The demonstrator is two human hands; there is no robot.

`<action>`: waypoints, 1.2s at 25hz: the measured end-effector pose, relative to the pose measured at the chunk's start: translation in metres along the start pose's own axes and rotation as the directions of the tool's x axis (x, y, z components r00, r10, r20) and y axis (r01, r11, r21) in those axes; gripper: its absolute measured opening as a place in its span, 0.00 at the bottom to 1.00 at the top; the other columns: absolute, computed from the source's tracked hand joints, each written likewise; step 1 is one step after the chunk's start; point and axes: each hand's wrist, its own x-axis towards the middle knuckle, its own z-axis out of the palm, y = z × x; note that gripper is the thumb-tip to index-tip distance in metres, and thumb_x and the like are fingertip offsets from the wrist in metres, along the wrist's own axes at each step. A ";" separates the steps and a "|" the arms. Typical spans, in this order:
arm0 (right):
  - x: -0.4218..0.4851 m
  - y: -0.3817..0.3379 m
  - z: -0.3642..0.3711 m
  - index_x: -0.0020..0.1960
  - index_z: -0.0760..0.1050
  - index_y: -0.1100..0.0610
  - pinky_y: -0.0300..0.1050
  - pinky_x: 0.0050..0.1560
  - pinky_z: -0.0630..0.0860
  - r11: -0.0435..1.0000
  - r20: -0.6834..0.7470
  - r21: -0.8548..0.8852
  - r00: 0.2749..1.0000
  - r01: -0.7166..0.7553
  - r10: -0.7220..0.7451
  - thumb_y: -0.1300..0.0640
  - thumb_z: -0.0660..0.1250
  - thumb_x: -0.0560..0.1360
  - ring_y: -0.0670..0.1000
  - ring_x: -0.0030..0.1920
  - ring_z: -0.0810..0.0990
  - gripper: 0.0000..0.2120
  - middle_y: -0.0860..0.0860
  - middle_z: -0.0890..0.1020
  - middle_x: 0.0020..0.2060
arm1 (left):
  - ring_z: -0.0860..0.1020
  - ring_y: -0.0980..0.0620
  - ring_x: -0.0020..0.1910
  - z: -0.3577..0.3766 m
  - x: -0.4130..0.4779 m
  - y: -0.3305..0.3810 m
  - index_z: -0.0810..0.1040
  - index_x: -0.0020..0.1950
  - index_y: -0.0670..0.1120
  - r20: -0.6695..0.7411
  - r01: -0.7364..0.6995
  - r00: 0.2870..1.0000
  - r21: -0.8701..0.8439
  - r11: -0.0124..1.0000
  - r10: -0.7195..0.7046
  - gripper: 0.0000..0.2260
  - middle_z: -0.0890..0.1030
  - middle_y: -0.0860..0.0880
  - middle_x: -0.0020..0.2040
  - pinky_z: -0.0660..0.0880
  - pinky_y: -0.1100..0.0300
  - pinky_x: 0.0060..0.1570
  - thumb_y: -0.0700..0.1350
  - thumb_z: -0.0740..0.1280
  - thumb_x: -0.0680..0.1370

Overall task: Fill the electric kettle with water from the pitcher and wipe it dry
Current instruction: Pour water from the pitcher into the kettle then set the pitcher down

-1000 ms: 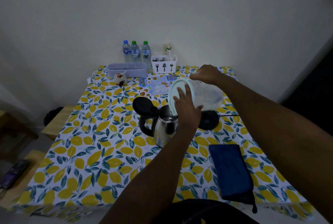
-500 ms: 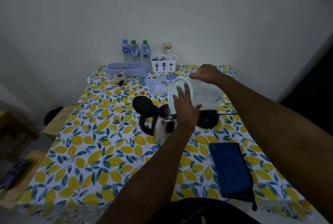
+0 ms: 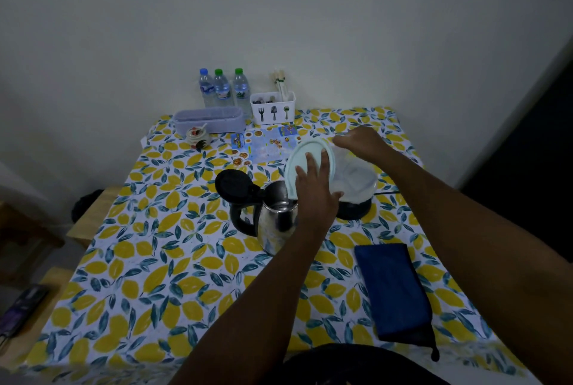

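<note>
A steel electric kettle (image 3: pixel 273 223) with a black handle stands mid-table, its black lid (image 3: pixel 232 186) flipped open to the left. A clear plastic pitcher (image 3: pixel 353 177) is tipped on its side over the kettle's mouth. My right hand (image 3: pixel 361 142) grips the pitcher from behind. My left hand (image 3: pixel 313 192) lies flat against the pitcher's pale green lid (image 3: pixel 307 149), fingers spread. The black kettle base (image 3: pixel 353 209) sits under the pitcher. A folded dark blue cloth (image 3: pixel 393 291) lies near the front right of the table.
Against the back wall stand three water bottles (image 3: pixel 221 90), a white cutlery holder (image 3: pixel 273 107), a lilac box (image 3: pixel 207 119), a small jar (image 3: pixel 197 136) and a leaflet (image 3: pixel 266 146). A wooden bench (image 3: pixel 86 217) stands to the left. The lemon-print tablecloth (image 3: pixel 139 276) covers the table.
Both hands and the pitcher stay over the kettle with hardly any shift; the pitcher may be tipped slightly further.
</note>
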 end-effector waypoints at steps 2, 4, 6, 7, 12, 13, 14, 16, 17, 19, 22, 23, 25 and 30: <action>-0.008 0.027 0.002 0.23 0.63 0.52 0.45 0.30 0.63 0.982 -0.021 0.148 0.992 -0.120 0.124 0.48 0.68 0.71 0.48 0.23 0.67 0.22 0.49 0.66 0.21 | 0.52 0.29 0.75 0.010 0.001 0.005 0.42 0.78 0.52 0.033 -0.061 0.998 0.106 0.992 0.058 0.44 0.47 0.40 0.80 0.57 0.41 0.74 0.49 0.71 0.75; -0.018 0.057 0.005 0.28 0.70 0.54 0.45 0.35 0.68 0.933 -0.025 0.286 0.971 -0.220 0.237 0.46 0.68 0.71 0.49 0.28 0.73 0.17 0.52 0.73 0.25 | 0.51 0.28 0.75 0.022 0.004 0.012 0.42 0.78 0.53 0.090 -0.126 0.990 0.164 0.978 0.112 0.44 0.47 0.40 0.80 0.57 0.40 0.73 0.48 0.71 0.75; -0.025 0.090 0.007 0.34 0.75 0.58 0.47 0.39 0.71 0.869 -0.039 0.395 0.940 -0.298 0.340 0.45 0.69 0.70 0.56 0.37 0.80 0.16 0.62 0.78 0.34 | 0.50 0.27 0.75 0.039 0.008 0.024 0.42 0.78 0.53 0.166 -0.194 0.973 0.200 0.960 0.162 0.44 0.47 0.40 0.80 0.56 0.38 0.72 0.47 0.71 0.74; -0.028 0.106 0.007 0.36 0.77 0.62 0.49 0.41 0.72 0.827 -0.050 0.448 0.914 -0.340 0.403 0.45 0.69 0.70 0.60 0.43 0.82 0.18 0.66 0.81 0.40 | 0.50 0.27 0.75 0.048 0.010 0.031 0.42 0.78 0.53 0.198 -0.226 0.963 0.217 0.949 0.184 0.45 0.47 0.40 0.80 0.56 0.37 0.72 0.47 0.72 0.74; -0.047 0.192 -0.014 0.40 0.76 0.57 0.46 0.39 0.74 0.694 -0.024 0.609 0.865 -0.386 0.502 0.46 0.67 0.73 0.49 0.36 0.79 0.14 0.56 0.80 0.39 | 0.50 0.28 0.75 0.097 0.033 0.077 0.41 0.78 0.53 0.338 -0.392 0.892 0.242 0.887 0.302 0.44 0.48 0.39 0.80 0.57 0.37 0.73 0.47 0.71 0.75; -0.050 0.207 -0.019 0.39 0.76 0.54 0.43 0.37 0.73 0.669 -0.021 0.639 0.860 -0.380 0.509 0.47 0.66 0.73 0.44 0.32 0.78 0.11 0.51 0.79 0.36 | 0.50 0.28 0.75 0.106 0.039 0.087 0.42 0.78 0.53 0.368 -0.429 0.871 0.243 0.870 0.326 0.44 0.49 0.39 0.80 0.56 0.37 0.73 0.47 0.71 0.75; -0.050 0.221 -0.024 0.35 0.74 0.52 0.42 0.34 0.71 0.651 -0.038 0.663 0.852 -0.370 0.522 0.48 0.67 0.74 0.42 0.29 0.76 0.11 0.48 0.78 0.32 | 0.51 0.29 0.75 0.114 0.044 0.095 0.43 0.78 0.53 0.391 -0.463 0.851 0.246 0.852 0.349 0.43 0.49 0.39 0.79 0.56 0.38 0.73 0.47 0.71 0.75; -0.050 0.247 -0.031 0.32 0.71 0.52 0.41 0.31 0.68 0.629 -0.096 0.692 0.818 -0.355 0.568 0.50 0.68 0.73 0.46 0.27 0.74 0.13 0.50 0.74 0.27 | 0.50 0.31 0.76 0.131 0.055 0.108 0.45 0.78 0.53 0.430 -0.517 0.815 0.239 0.822 0.387 0.42 0.50 0.40 0.80 0.56 0.39 0.73 0.48 0.71 0.75; -0.049 0.257 -0.033 0.34 0.72 0.53 0.39 0.29 0.68 0.592 -0.103 0.725 0.794 -0.352 0.599 0.50 0.70 0.72 0.46 0.27 0.73 0.12 0.51 0.73 0.27 | 0.50 0.32 0.77 0.139 0.060 0.113 0.47 0.78 0.53 0.438 -0.533 0.804 0.229 0.815 0.402 0.41 0.51 0.40 0.80 0.55 0.39 0.73 0.48 0.71 0.75; -0.046 0.273 -0.038 0.37 0.73 0.55 0.37 0.25 0.66 0.525 -0.087 0.774 0.761 -0.355 0.643 0.49 0.71 0.70 0.46 0.23 0.70 0.11 0.53 0.71 0.27 | 0.50 0.33 0.77 0.151 0.069 0.120 0.49 0.78 0.55 0.432 -0.562 0.791 0.231 0.794 0.434 0.40 0.53 0.41 0.79 0.57 0.41 0.73 0.47 0.71 0.74; -0.038 0.290 -0.040 0.38 0.71 0.55 0.43 0.30 0.63 0.491 -0.043 0.787 0.761 -0.374 0.648 0.49 0.70 0.71 0.50 0.27 0.66 0.12 0.55 0.68 0.28 | 0.52 0.35 0.77 0.163 0.079 0.125 0.50 0.78 0.56 0.416 -0.572 0.795 0.269 0.775 0.442 0.40 0.55 0.42 0.79 0.60 0.42 0.72 0.47 0.72 0.74; -0.035 0.293 -0.039 0.37 0.70 0.56 0.44 0.31 0.62 0.494 -0.036 0.787 0.772 -0.369 0.634 0.50 0.70 0.72 0.50 0.27 0.65 0.13 0.55 0.67 0.28 | 0.53 0.35 0.77 0.167 0.080 0.126 0.50 0.78 0.56 0.415 -0.571 0.796 0.276 0.773 0.441 0.40 0.56 0.42 0.79 0.60 0.42 0.71 0.47 0.72 0.74; -0.030 0.297 -0.037 0.36 0.68 0.57 0.45 0.30 0.62 0.499 -0.028 0.789 0.790 -0.359 0.612 0.51 0.68 0.73 0.50 0.25 0.65 0.14 0.55 0.66 0.27 | 0.53 0.36 0.77 0.172 0.082 0.124 0.50 0.78 0.56 0.421 -0.570 0.797 0.288 0.770 0.433 0.39 0.55 0.42 0.79 0.61 0.41 0.71 0.47 0.71 0.74; -0.030 0.315 -0.033 0.38 0.77 0.58 0.40 0.30 0.71 0.498 -0.040 0.789 0.779 -0.360 0.626 0.52 0.66 0.76 0.48 0.29 0.73 0.12 0.56 0.76 0.32 | 0.56 0.41 0.77 0.180 0.082 0.124 0.56 0.77 0.54 0.419 -0.604 0.772 0.247 0.758 0.479 0.32 0.58 0.45 0.79 0.62 0.43 0.69 0.48 0.67 0.77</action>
